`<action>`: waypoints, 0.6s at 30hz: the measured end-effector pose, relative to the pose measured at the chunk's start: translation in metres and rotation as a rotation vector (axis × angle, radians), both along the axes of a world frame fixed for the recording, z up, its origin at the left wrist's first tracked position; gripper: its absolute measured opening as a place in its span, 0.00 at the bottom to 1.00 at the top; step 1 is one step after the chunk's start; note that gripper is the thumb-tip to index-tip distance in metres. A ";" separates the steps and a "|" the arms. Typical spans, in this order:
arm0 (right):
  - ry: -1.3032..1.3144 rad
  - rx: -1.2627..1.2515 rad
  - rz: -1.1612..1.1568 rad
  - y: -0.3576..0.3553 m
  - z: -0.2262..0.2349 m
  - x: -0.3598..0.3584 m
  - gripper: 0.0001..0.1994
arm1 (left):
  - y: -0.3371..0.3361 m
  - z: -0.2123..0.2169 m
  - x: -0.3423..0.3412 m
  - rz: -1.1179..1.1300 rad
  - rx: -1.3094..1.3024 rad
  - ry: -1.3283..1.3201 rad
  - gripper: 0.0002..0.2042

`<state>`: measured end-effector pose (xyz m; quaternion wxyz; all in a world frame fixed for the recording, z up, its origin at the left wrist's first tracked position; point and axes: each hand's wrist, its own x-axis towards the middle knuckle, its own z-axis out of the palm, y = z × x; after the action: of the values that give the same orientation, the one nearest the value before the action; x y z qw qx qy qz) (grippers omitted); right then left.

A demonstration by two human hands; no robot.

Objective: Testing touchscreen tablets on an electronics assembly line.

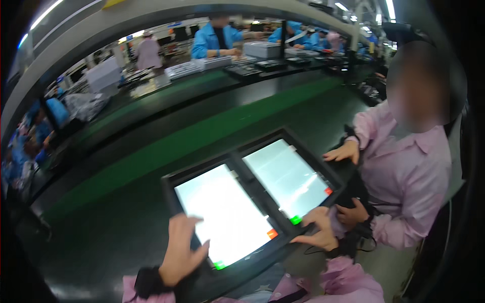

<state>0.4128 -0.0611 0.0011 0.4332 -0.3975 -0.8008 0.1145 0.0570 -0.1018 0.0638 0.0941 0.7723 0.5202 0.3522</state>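
Observation:
Two lit, white rectangular screens lie side by side in a black tray (pixel 247 179) before me. My left hand (pixel 181 247) is at the left edge of the left screen (pixel 227 212), thumb and fingers apart, with nothing held. At the near right corner of the tray is my right hand (pixel 319 230), its thumb and fingers spread in a wide C by the lower edge of the right screen (pixel 285 177). Each screen shows a green patch and an orange-red patch at its near corners. Whether my fingertips touch the tray cannot be made out.
To my right a person in a pink smock (pixel 404 171) rests one hand (pixel 344 151) near the tray's far right side. The dark bench (pixel 116 217) carries a green strip (pixel 212 123). Across it, people in blue work beside white boxes (pixel 261 49).

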 end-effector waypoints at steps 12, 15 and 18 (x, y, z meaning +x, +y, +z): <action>0.038 0.092 0.055 -0.043 0.074 -0.095 0.17 | -0.076 0.054 -0.011 -0.071 -0.035 0.273 0.16; 0.027 0.153 0.047 -0.027 0.099 -0.121 0.17 | -0.063 0.088 -0.034 -0.027 -0.048 0.289 0.13; 0.096 0.105 0.132 -0.004 0.104 -0.140 0.17 | -0.055 0.102 -0.048 0.041 -0.034 0.230 0.12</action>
<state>0.2723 -0.0649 0.1053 0.4828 -0.3147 -0.8085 0.1195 0.0090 -0.1567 0.1657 0.0398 0.7950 0.5493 0.2542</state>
